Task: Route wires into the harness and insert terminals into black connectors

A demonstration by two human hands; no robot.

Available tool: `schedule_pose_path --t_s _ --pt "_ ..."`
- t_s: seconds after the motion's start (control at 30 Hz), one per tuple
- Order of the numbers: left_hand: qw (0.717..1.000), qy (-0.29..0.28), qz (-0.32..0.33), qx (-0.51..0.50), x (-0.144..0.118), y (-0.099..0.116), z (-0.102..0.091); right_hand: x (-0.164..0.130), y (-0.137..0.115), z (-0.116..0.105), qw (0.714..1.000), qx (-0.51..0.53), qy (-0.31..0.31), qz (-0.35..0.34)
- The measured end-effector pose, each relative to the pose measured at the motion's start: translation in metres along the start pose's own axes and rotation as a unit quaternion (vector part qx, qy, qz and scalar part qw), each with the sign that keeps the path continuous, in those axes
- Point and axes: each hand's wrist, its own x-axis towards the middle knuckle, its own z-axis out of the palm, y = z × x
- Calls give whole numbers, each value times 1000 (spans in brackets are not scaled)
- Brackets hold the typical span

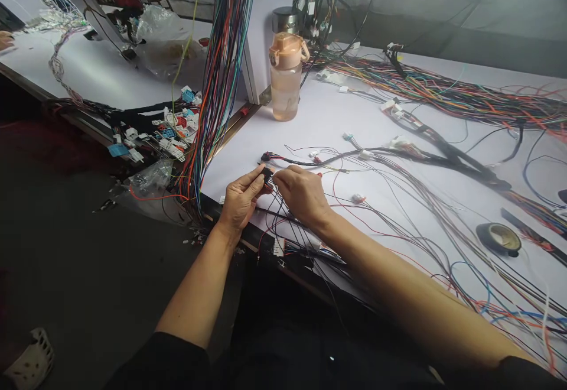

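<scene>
Near the table's front edge, my left hand (pixel 241 200) pinches a small black connector (pixel 267 175) between thumb and fingers. Several thin dark wires (pixel 279 201) run down from it. My right hand (pixel 303 194) is closed right beside the connector, its fingertips pinched at the wire side; a thin wire seems to be between them, though the fingers hide most of it. Just beyond the hands lies another black connector (pixel 266 156) on the end of a dark sleeved cable. A white connector (pixel 279 247) with wires rests at the table edge below my hands.
A bottle with an orange lid (pixel 286 77) stands at the back. Beside it hangs a thick bundle of coloured wires (pixel 228 53). Long harnesses (pixel 443 91) cross the table, and a roll of black tape (pixel 499 239) lies at right. White connectors (pixel 177 127) pile up at left.
</scene>
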Motion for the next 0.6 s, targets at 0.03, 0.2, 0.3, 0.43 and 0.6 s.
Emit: schedule_pose_path --t_s 0.03,0.2,0.3,0.43,0.6 --pt "1000 1 -1 0 0 0 0 0 0 0 1000 -1 -2 -2" --pt "1000 5 -4 4 1 0 0 1 -3 -1 1000 -27 -16 0" --pt "1000 9 -2 11 1 -1 0 2 -5 -1 999 -44 -20 5" --pt "1000 8 2 11 1 -1 0 1 -6 -3 998 -45 -27 15" --pt "999 31 5 -19 2 0 0 -7 1 -12 999 -1 -23 48"
